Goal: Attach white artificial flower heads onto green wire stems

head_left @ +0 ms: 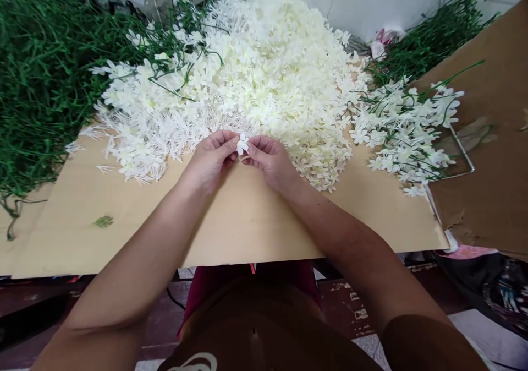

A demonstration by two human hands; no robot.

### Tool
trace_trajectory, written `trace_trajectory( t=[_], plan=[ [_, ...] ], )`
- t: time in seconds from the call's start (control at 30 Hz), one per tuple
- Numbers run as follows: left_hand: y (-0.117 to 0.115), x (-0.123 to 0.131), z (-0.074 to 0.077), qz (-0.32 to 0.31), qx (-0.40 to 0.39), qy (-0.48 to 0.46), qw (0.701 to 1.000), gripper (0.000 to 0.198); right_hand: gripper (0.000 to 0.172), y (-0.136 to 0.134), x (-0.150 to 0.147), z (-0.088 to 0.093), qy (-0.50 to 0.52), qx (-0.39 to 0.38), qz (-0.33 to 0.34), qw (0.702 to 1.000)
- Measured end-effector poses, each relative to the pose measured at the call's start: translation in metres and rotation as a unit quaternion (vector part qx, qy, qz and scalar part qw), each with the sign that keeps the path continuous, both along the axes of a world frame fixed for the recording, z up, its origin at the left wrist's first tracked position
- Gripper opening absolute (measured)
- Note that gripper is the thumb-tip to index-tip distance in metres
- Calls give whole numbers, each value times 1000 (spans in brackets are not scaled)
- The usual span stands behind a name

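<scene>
A small white artificial flower [242,144] is pinched between my two hands, at the near edge of the pile. My left hand [215,156] has thumb and forefinger closed on it from the left. From the right, my right hand [268,161] meets it with thumb and forefinger pressed together at the petals. Just beyond my fingers rises a large heap of cream-white artificial flowers [284,68]. Thin white flower stems [177,131] lie loose to the left of my hands. Whatever sits behind the curled fingers is hidden.
Green plastic stems [45,79] are heaped at the far left, with more green stems [433,35] at the back right. Assembled white sprays [408,123] lie right, beside an upright cardboard sheet [490,156] and a metal wire frame [464,151]. Cardboard [264,222] covers the table.
</scene>
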State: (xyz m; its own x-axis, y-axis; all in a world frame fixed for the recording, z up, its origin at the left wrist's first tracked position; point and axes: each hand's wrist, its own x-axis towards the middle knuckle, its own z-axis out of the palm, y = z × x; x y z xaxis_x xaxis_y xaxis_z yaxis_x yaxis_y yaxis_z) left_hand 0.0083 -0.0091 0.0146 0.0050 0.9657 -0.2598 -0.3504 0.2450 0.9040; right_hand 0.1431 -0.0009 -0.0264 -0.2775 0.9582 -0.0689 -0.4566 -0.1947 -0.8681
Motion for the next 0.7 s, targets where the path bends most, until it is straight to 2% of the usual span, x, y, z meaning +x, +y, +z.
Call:
trace_trajectory(
  t=[0.33,0.47,0.6,0.7],
  plan=[
    [-2,-2,1,-4,27,37,999,14,31,-8,0,8,41,11,21,999],
    [-4,0,2,-17,22,29,999,14,34,-9,1,9,33,-8,10,999],
    [-5,1,2,-27,-4,0,1000,12,38,-10,0,9,-6,28,10,1000],
    [-5,1,0,-31,-31,-20,999,13,38,-14,-2,10,-56,71,-38,995]
  ],
)
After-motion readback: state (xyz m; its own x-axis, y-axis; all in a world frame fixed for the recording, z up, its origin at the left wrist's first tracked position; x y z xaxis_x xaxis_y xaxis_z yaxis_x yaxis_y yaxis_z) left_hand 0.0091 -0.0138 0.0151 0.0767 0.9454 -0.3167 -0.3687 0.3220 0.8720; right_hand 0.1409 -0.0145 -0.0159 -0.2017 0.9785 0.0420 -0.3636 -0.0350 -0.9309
